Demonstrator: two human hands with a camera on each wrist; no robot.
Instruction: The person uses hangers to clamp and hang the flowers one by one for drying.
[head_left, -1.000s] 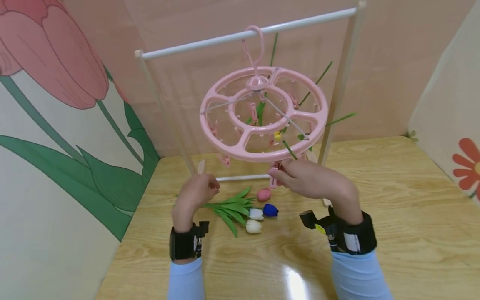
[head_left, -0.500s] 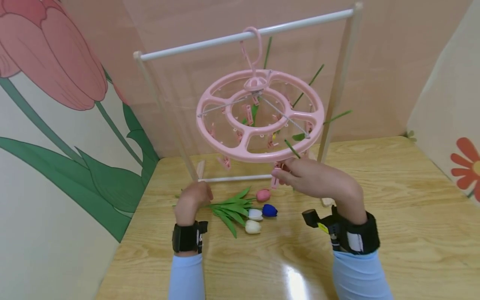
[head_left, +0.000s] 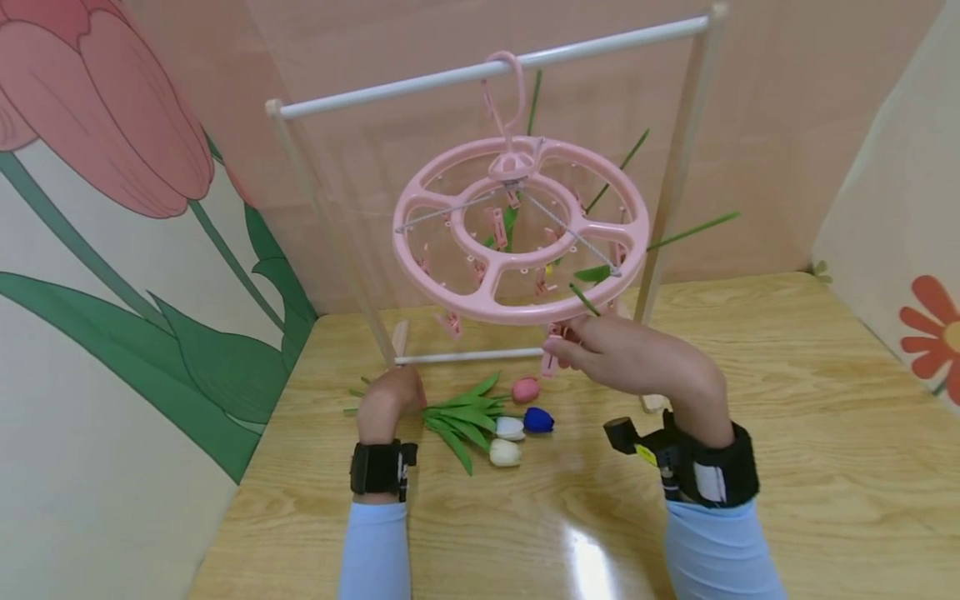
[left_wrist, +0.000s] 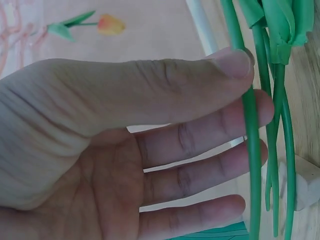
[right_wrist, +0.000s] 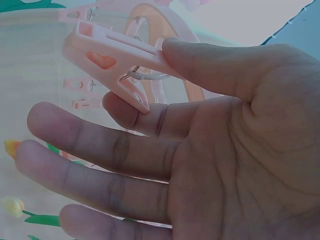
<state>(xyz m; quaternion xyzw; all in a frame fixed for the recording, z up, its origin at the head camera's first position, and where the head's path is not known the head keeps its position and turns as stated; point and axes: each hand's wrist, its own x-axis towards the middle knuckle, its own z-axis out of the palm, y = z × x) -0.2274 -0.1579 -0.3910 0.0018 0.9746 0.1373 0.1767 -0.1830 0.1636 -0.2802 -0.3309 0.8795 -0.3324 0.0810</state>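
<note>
A slim, smooth green stem of an artificial tulip (left_wrist: 254, 165) is pinched between the thumb and index finger of the left hand (head_left: 392, 398), low over the wood-grain tabletop (head_left: 787, 433); the other three fingers are held out, slightly apart. This pinch is seen only in the left wrist view, since it is hidden by the back of the hand in the head view. Which flower head belongs to the stem cannot be told. More green stems are shown just beside it.

A pink plastic spring clip (right_wrist: 111, 79) is gripped by the right hand (head_left: 633, 354), its two handles taken between thumb and index finger, the remaining fingers spread away. In the head view the clip is seen just under the front rim of a round pink plastic hanger (head_left: 487, 282), which is hung by its hook from a white crossbar (head_left: 622, 41). A pale yellow tulip head (right_wrist: 12, 207) is shown beyond the fingertips in the right wrist view.

Pink (head_left: 526, 389), blue (head_left: 538, 420), white (head_left: 510, 428) and cream tulip heads (head_left: 505, 453) are laid between the hands. The tabletop is bounded at the back by a pink backdrop (head_left: 360, 192); bare wood grain is left in front of the flowers and right of the right forearm.
</note>
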